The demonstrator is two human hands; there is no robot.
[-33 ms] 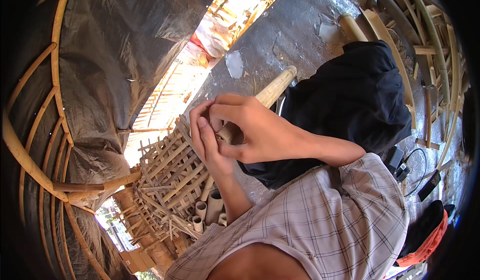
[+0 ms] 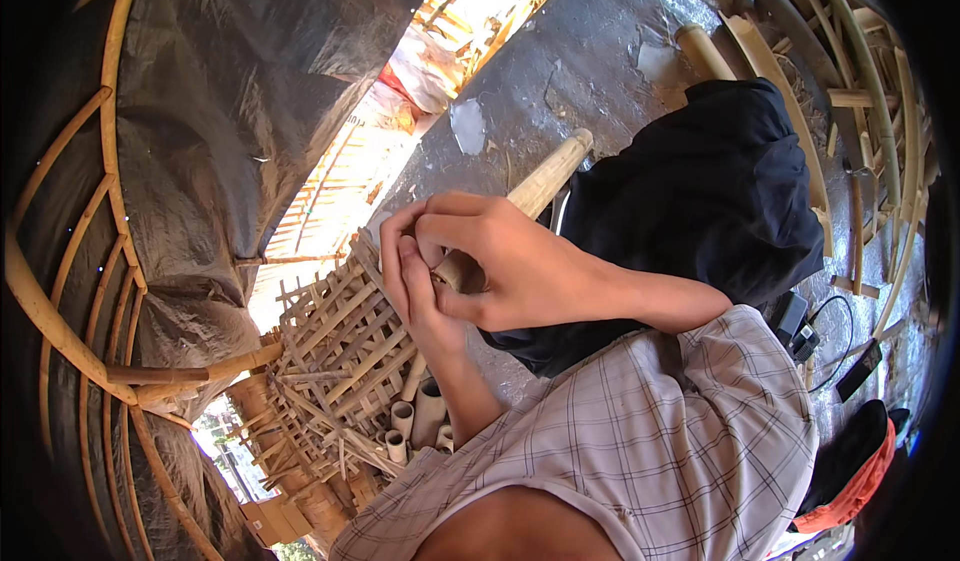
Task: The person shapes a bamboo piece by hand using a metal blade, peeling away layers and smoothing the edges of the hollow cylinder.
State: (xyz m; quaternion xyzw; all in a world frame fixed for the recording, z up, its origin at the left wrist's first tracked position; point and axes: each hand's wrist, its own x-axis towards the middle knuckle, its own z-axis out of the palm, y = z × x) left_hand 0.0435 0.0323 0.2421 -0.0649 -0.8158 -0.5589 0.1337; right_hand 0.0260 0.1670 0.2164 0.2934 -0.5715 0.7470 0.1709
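My right hand (image 2: 510, 261) is curled closed, its thumb and fingers around the near end of a pale bamboo pole (image 2: 548, 174). Beyond the knuckles that pole comes out again, slanting up to the right; the hand covers its middle. My left hand (image 2: 408, 276) is closed too, its fingers bent against the right hand's fingertips. What lies between the left fingers is hidden. Black cloth (image 2: 690, 196) spreads beneath the right wrist and beside the pole. A thin shiny metal edge (image 2: 561, 213) shows between cloth and pole.
A woven bamboo lattice (image 2: 340, 346) and several short bamboo tubes (image 2: 402, 417) stand left of my left forearm. Bamboo strips (image 2: 890, 171) are piled at the right edge, near a black corded device (image 2: 790, 323). Dark sheeting (image 2: 240, 101) on a bamboo frame hangs at the left.
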